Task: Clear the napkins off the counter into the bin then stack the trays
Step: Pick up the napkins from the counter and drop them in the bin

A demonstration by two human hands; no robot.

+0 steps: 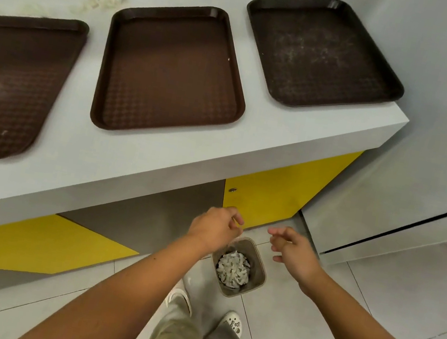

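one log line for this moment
left hand: empty, above small tan bin | right hand: empty | crumpled white napkins: in bin | three brown plastic trays: unstacked on white counter

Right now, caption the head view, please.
Left hand and right hand over bin of napkins; three trays unstacked on counter.

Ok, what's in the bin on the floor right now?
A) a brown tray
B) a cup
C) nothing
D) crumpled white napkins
D: the bin on the floor below the counter's edge holds a heap of crumpled white napkins.
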